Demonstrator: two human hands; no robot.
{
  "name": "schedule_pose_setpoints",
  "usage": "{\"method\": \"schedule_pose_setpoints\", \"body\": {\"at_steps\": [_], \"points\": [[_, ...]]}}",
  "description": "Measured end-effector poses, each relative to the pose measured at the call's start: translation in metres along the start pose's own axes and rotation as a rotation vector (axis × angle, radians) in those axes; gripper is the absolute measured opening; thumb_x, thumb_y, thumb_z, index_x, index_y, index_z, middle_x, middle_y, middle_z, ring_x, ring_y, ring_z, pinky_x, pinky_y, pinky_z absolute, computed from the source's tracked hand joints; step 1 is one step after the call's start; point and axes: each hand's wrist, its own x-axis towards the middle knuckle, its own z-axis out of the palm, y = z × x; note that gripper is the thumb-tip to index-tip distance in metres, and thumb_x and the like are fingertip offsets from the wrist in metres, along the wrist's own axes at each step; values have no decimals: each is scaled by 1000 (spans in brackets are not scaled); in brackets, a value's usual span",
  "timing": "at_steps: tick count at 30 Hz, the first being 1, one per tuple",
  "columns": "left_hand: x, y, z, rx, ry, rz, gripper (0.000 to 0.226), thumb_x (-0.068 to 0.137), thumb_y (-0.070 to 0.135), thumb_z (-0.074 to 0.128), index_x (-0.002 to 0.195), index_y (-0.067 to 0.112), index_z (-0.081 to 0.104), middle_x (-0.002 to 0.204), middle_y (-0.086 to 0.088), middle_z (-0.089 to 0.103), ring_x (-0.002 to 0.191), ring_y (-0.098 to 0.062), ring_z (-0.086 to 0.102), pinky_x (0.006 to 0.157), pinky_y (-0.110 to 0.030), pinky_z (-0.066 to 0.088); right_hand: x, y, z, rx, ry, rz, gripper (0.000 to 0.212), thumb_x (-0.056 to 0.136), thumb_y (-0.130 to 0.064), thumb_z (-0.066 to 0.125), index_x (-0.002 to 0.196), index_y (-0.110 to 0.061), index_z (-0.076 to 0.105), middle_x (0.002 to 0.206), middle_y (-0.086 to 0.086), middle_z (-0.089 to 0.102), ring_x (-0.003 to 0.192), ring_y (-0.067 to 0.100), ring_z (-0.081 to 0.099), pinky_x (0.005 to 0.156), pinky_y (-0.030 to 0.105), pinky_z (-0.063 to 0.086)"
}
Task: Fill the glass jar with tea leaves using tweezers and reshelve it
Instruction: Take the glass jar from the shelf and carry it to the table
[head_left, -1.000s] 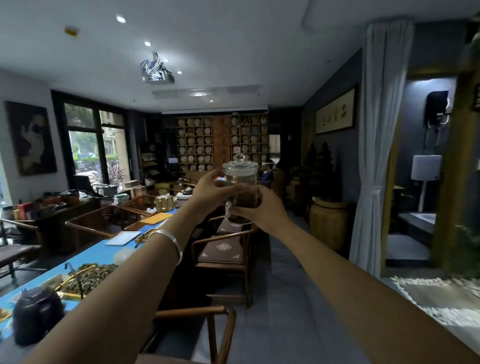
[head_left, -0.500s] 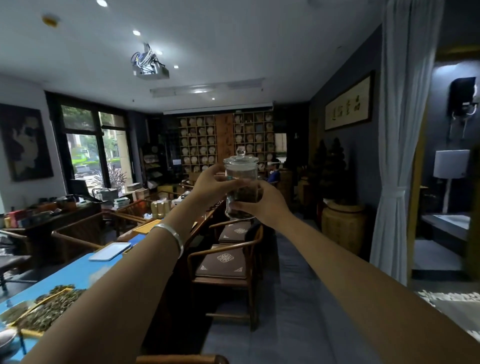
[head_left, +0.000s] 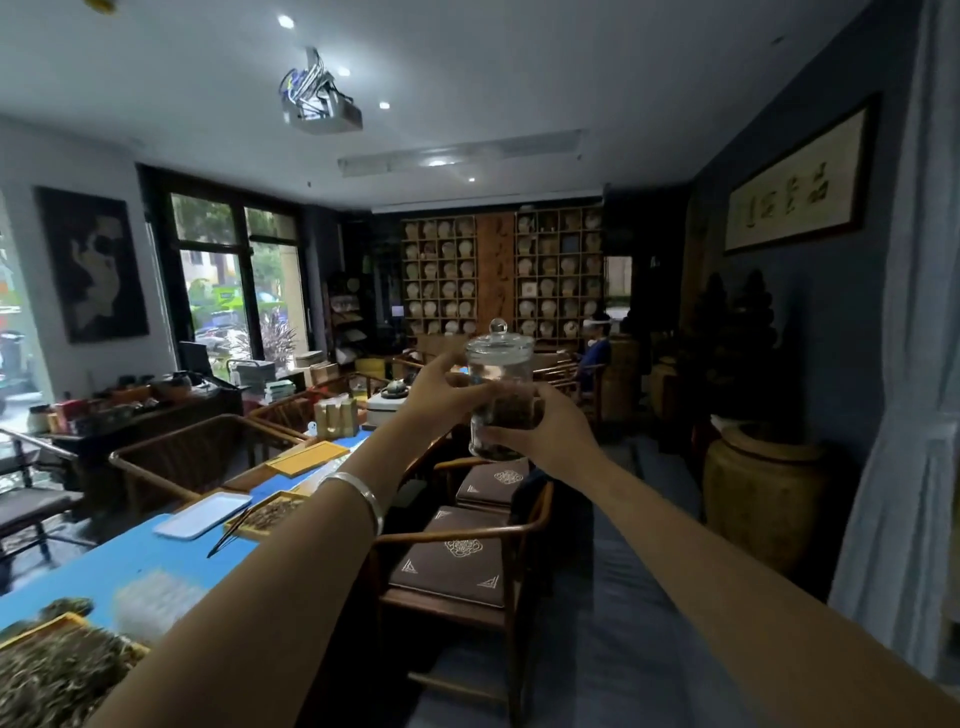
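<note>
Out at arm's length, chest-high over the aisle, you've got the glass jar (head_left: 500, 395) held between both hands. Your left hand (head_left: 441, 387) has fingers curled round the upper wall near the lid (head_left: 498, 340); your right hand (head_left: 550, 423) wraps the lower part w/ dark tea leaves (head_left: 511, 410) showing through the glass. Two-handed hold makes sense, I'd say: glass is slick and the lid only sits on top (a tilt could tip it off). Filling looks done, tweezers (head_left: 228, 532) lie on the blue table (head_left: 130, 561) by a leaf tray (head_left: 270, 514). Shelving at the back wall (head_left: 501, 275) is well apart from you. Chairs (head_left: 462, 566) line the table side, a big crock (head_left: 763, 493) stands on your right; aisle between looks passable.
</note>
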Motion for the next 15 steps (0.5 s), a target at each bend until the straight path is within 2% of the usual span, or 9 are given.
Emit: {"method": "schedule_pose_setpoints", "body": {"at_steps": [2, 4, 7, 11, 13, 15], "points": [[27, -22, -1, -8, 21, -31, 39, 79, 10, 79, 113, 10, 60, 96, -11, 72, 76, -17, 71, 51, -17, 50, 25, 24, 8, 33, -11, 10, 70, 54, -51, 87, 114, -27, 58, 104, -14, 65, 96, 3, 60, 73, 16, 47], [55, -44, -8, -7, 52, -40, 31, 78, 9, 80, 103, 13, 62, 87, -7, 74, 69, -14, 72, 50, -19, 52, 56, 46, 21, 37, -49, -8, 62, 56, -49, 87, 109, -28, 62, 101, -13, 68, 94, 4, 63, 76, 21, 51], [105, -77, -25, 59, 90, -29, 32, 76, 13, 83, 100, 17, 62, 92, -11, 75, 80, -21, 73, 66, -30, 60, 107, 80, 46, 62, -103, -34, 62, 56, -51, 86, 109, -27, 64, 102, -8, 70, 96, 10, 66, 85, 36, 55], [179, -119, -52, 119, 123, -18, 38, 75, 17, 84, 104, 19, 60, 103, -15, 71, 93, -28, 71, 76, -37, 60, 189, 120, 79, 95, -134, -50, 74, 55, -48, 87, 118, -23, 56, 112, -4, 65, 103, 15, 62, 89, 36, 53], [213, -129, -71, 125, 180, 1, 40, 73, 18, 86, 103, 20, 60, 101, -17, 71, 90, -29, 71, 71, -34, 59, 234, 129, 95, 121, -169, -86, 72, 56, -45, 87, 118, -23, 55, 111, -5, 64, 103, 14, 61, 87, 33, 52], [240, -136, -90, 129, 234, 7, 45, 67, 22, 88, 102, 19, 59, 101, -21, 70, 88, -31, 70, 70, -38, 59, 272, 132, 113, 134, -207, -138, 59, 59, -41, 87, 111, -31, 59, 101, -19, 65, 98, 5, 62, 76, 19, 50]]}}
